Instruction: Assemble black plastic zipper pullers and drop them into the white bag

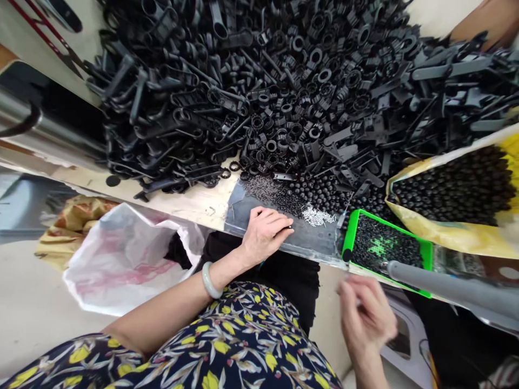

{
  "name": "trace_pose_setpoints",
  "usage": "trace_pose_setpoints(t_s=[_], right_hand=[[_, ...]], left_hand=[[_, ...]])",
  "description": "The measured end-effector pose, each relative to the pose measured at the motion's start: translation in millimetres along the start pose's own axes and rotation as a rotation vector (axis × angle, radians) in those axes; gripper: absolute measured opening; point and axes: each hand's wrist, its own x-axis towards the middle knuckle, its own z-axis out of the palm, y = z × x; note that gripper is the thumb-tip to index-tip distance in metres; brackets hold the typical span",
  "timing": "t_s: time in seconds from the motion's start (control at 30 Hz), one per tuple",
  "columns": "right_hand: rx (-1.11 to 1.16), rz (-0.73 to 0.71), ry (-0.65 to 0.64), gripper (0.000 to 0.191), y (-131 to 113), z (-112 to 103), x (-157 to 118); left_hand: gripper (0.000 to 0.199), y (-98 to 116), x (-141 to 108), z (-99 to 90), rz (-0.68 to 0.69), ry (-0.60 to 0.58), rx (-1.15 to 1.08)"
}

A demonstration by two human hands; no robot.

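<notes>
My left hand [264, 233] rests on the dark mat [314, 237] at the table's front edge. Its thumb and fingers pinch a small black plastic part [289, 227], mostly hidden by the fingertips. To its right lies a pile of small silvery pins [317, 215]. My right hand [367, 313], smeared by motion, hovers in front of the edge with its fingers curled together; whether it holds anything cannot be made out. Near it stands a green tray [352, 237] of tiny black and green pieces, with a grey cylindrical tool [430, 278] reaching over it.
Black plastic parts, rings [298, 43] and levers [138, 97] among them, heap across the table. A yellow-white sack [425, 229] of round black pieces lies right. A white plastic bag [101, 281] hangs below the left edge. Another person's arm [482, 24] shows at upper right.
</notes>
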Motion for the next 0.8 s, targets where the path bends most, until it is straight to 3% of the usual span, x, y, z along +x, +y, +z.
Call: trace_pose_setpoints(t_s=[0.1,0.13,0.2,0.23,0.33,0.4,0.47,0.63,0.8], right_hand=[[0.186,0.212,0.505,0.017,33.1,-26.8,-5.6],[0.325,0.221,0.577,0.029,42.4,-31.6,2.0],[0.506,0.283,0.459,0.065,53.1,-35.9,25.9],[0.54,0.261,0.419,0.07,53.9,-35.7,39.6],[0.652,0.166,0.265,0.049,40.2,-24.4,75.0],[0.784,0.101,0.166,0.033,22.7,-6.2,89.4],[0.89,0.049,0.12,0.031,3.1,19.3,97.4],[1.021,0.003,0.158,0.029,-38.3,82.7,106.2],[1.081,0.013,0.129,0.028,-52.6,106.0,111.7]], left_hand=[[0.016,-0.2,-1.8,0.9,0.021,0.016,0.009],[0.017,-0.1,-2.5,0.9,0.024,0.018,0.013],[0.017,0.3,-3.7,0.4,0.027,0.022,0.022],[0.017,0.7,-4.1,0.2,0.029,0.027,0.026],[0.017,2.2,-3.9,0.2,0.031,0.043,0.015],[0.017,3.5,-2.7,0.4,0.016,0.049,-0.002],[0.017,4.5,-1.1,0.3,-0.005,0.053,-0.017],[0.014,5.7,2.1,-2.1,-0.04,0.029,-0.041],[0.014,4.7,1.9,-2.4,-0.042,0.017,-0.052]])
